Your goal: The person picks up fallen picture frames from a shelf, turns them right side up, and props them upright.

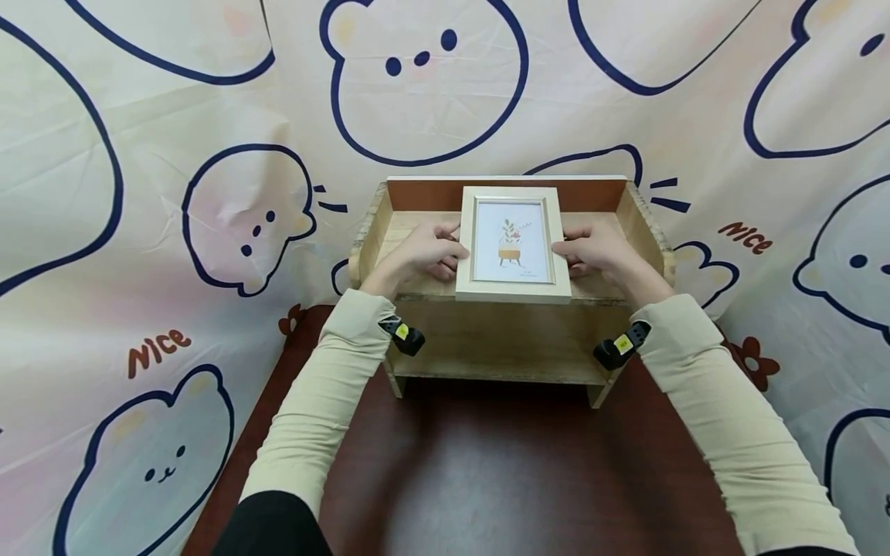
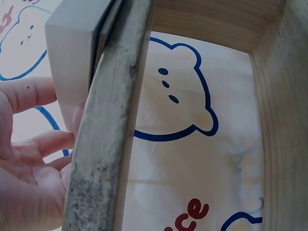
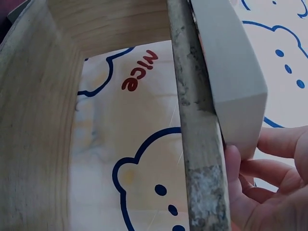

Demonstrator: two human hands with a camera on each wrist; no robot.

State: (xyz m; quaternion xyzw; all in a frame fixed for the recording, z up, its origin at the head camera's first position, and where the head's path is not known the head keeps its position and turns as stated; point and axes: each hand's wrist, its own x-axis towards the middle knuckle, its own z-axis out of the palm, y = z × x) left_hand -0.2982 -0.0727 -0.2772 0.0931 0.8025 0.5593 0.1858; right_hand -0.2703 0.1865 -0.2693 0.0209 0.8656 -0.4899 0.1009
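Note:
A cream picture frame [image 1: 513, 291] with a print of a potted plant on a stand leans face up over the front of a wooden shelf's top level [image 1: 410, 224]. My left hand [image 1: 427, 251] grips its left side and my right hand [image 1: 598, 251] its right side, thumbs at the front edges. From the left wrist, the frame's pale side [image 2: 70, 62] shows close against the shelf board, with fingers beside and below it. The right wrist view has the frame's lower corner [image 3: 243, 103] between thumb and fingers, right at the board's edge [image 3: 197, 120].
Below the top level the shelf has a lower board [image 1: 501, 367] on short legs. It stands on a dark red-brown table [image 1: 501, 479]. Side walls [image 1: 368, 232] flank the top level, and a bear-patterned cloth [image 1: 229, 216] hangs behind and at both sides.

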